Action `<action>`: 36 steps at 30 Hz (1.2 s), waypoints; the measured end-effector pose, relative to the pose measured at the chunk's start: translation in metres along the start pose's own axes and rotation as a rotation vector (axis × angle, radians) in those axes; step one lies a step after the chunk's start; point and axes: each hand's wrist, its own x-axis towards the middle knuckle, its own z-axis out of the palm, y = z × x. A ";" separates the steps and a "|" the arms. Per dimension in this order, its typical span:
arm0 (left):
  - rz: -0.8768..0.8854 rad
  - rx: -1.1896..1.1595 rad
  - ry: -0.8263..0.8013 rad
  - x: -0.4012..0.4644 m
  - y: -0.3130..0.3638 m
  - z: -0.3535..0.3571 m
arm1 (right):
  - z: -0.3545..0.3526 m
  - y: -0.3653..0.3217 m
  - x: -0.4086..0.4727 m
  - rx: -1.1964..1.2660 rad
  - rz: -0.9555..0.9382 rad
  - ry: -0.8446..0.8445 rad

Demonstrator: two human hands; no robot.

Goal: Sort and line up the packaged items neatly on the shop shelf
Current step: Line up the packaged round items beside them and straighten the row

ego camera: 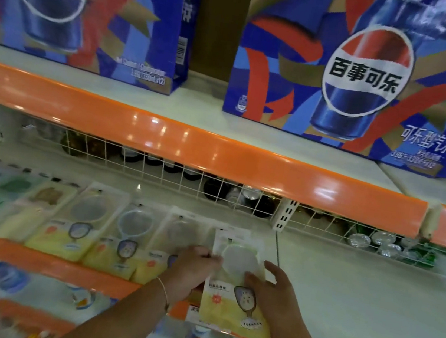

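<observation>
A flat packaged strainer (235,281), with a clear top window and a yellow printed card at the bottom, lies at the right end of a row of similar packets (100,226) on the white middle shelf (355,294), its lower end hanging out past the shelf's orange front edge (42,258). The left hand (193,270) pinches the packet's left edge between thumb and fingers; a thin bracelet (165,289) circles that wrist. The right hand (276,292) rests on the packet's right side with fingers spread, thumb across the card. The row runs leftward along the front edge. Behind it, a white wire fence (214,179) lines the shelf's back edge. Above, two blue cola cartons (356,73) stand on the upper shelf (196,103).
</observation>
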 end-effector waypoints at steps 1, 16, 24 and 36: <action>0.014 0.034 -0.017 0.001 -0.001 -0.008 | 0.006 0.002 -0.001 -0.012 -0.003 0.002; 0.807 0.871 0.126 0.025 -0.068 -0.063 | 0.012 0.014 0.036 0.011 0.003 0.211; 0.845 1.207 0.081 0.021 -0.082 -0.055 | 0.028 0.014 0.066 -0.183 -0.027 0.105; 0.844 1.202 -0.017 0.023 -0.084 -0.059 | 0.043 0.021 0.063 -0.760 -0.168 0.171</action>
